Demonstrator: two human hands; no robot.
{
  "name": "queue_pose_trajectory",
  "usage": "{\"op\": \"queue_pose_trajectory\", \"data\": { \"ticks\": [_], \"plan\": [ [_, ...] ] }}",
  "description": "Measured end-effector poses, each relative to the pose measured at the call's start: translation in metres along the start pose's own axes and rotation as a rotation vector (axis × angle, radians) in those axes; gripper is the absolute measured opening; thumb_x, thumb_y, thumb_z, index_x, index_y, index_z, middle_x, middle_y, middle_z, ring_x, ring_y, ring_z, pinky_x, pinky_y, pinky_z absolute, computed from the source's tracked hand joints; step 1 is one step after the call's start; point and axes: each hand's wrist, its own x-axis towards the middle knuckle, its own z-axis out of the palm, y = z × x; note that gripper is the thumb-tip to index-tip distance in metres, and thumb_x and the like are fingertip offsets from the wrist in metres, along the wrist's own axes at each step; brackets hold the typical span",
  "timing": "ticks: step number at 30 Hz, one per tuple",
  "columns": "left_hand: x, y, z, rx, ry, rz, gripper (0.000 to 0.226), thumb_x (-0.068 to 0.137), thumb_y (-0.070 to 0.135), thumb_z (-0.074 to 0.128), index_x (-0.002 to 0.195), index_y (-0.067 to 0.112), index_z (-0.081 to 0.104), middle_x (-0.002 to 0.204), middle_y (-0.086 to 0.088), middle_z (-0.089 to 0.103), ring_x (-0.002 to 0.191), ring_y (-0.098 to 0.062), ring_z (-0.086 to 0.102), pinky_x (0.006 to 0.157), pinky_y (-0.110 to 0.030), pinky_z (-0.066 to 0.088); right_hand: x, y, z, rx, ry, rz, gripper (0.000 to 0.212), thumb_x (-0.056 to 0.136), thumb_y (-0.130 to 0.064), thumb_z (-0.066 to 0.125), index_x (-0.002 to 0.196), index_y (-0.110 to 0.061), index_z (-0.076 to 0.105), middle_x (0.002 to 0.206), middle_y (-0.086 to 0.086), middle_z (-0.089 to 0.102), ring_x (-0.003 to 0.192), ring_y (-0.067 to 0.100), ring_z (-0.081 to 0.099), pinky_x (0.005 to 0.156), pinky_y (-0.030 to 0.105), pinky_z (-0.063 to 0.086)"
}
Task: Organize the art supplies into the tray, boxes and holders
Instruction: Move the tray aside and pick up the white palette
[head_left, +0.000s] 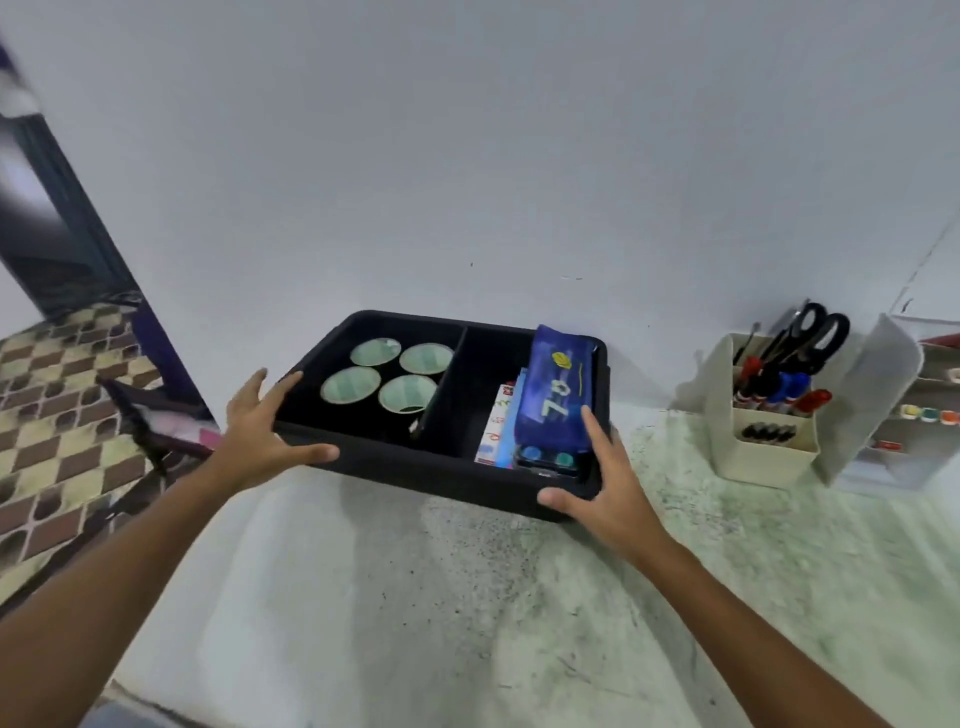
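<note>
Pale speckled counter (467, 597) against a white wall, black two-part tray (426, 470) at its back middle, cream holder (763, 447) of markers and scissors to the right, clear organizer (878, 415) just beside it

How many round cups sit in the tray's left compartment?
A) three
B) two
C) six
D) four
D: four round cups stand two by two in the left compartment of the black tray, which both hands grip at its near corners.
</note>
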Motion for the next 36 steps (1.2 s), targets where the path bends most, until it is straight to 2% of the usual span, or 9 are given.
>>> {"op": "queue_pose_trajectory", "data": {
  "ticks": [2,3,5,6,8,11,15,25,36],
  "plan": [
    [0.008,-0.018,0.0,-0.06,-0.053,-0.026,0.122,0.046,0.068,0.082,0.15,0.033,0.029,0.162,-0.006,0.003,0.149,-0.027,0.004,0.116,-0.051,0.023,-0.004,-0.002,0.007,0.042,0.037,-0.001,0.094,0.063,-0.046,0.079,0.142,-0.052,0.028,0.143,-0.023,0.025,0.119,-0.023,0.033,0.088,-0.005,0.031],
    [0.011,-0.023,0.0,-0.128,-0.07,0.002,0.115,0.048,0.066,0.082,0.147,0.037,0.033,0.161,-0.001,0.016,0.148,-0.02,0.015,0.114,-0.048,0.03,-0.006,-0.004,0.01,0.072,0.049,0.001,0.088,0.063,-0.043,0.08,0.138,-0.051,0.035,0.14,-0.018,0.033,0.118,-0.021,0.039,0.089,-0.001,0.037],
    [0.013,-0.022,0.0,-0.305,-0.08,0.079,0.087,0.046,0.062,0.077,0.127,0.054,0.046,0.131,0.026,0.053,0.123,0.008,0.047,0.098,-0.028,0.048,-0.01,-0.002,0.013,0.118,0.056,0.011,0.079,0.064,-0.038,0.081,0.134,-0.046,0.045,0.132,-0.002,0.047,0.116,-0.007,0.05,0.088,0.007,0.044],
    [0.013,-0.02,0.0,-0.369,-0.076,0.076,0.074,0.045,0.061,0.076,0.115,0.058,0.049,0.113,0.032,0.06,0.105,0.017,0.053,0.086,-0.019,0.049,-0.011,0.0,0.013,0.129,0.057,0.012,0.075,0.065,-0.038,0.081,0.132,-0.045,0.048,0.128,0.004,0.051,0.114,-0.001,0.054,0.088,0.01,0.045],
    [0.014,-0.022,0.0,-0.46,-0.085,0.057,0.069,0.047,0.057,0.079,0.108,0.052,0.048,0.105,0.027,0.06,0.097,0.012,0.057,0.081,-0.018,0.046,-0.013,0.006,0.016,0.121,0.072,0.017,0.069,0.065,-0.051,0.081,0.128,-0.051,0.053,0.123,0.009,0.055,0.115,0.008,0.056,0.096,0.022,0.048],
    [0.017,-0.03,0.003,-0.516,-0.084,-0.007,0.093,0.057,0.044,0.092,0.135,0.039,0.041,0.129,0.009,0.054,0.115,-0.012,0.053,0.094,-0.026,0.044,-0.014,0.012,0.019,0.126,0.104,0.017,0.067,0.064,-0.061,0.079,0.126,-0.054,0.055,0.119,0.007,0.059,0.123,0.023,0.052,0.108,0.042,0.042],
    [0.017,-0.033,0.005,-0.497,-0.1,-0.007,0.096,0.04,0.062,0.086,0.124,0.028,0.053,0.113,0.004,0.065,0.104,-0.016,0.062,0.084,-0.029,0.052,-0.018,0.011,0.018,0.17,0.141,0.005,0.065,0.071,-0.033,0.077,0.131,-0.038,0.053,0.117,0.015,0.06,0.103,0.004,0.061,0.087,0.016,0.049],
    [-0.01,0.014,0.038,-0.533,-0.089,0.033,0.091,0.041,0.06,0.084,0.121,0.028,0.054,0.11,0.006,0.066,0.099,-0.012,0.064,0.076,-0.025,0.052,-0.05,0.021,-0.03,0.2,0.224,0.01,0.072,0.075,-0.023,0.073,0.142,-0.019,0.047,0.133,-0.004,0.054,0.117,-0.002,0.055,0.095,0.022,0.05],
    [-0.022,0.048,0.056,-0.566,-0.13,0.026,0.099,0.038,0.06,0.085,0.124,0.025,0.052,0.113,0.007,0.064,0.101,-0.014,0.062,0.076,-0.03,0.055,-0.071,0.029,-0.059,0.178,0.299,0.027,0.07,0.078,-0.025,0.072,0.141,-0.03,0.044,0.133,-0.007,0.051,0.116,-0.007,0.053,0.088,0.024,0.055]
  ]
}}
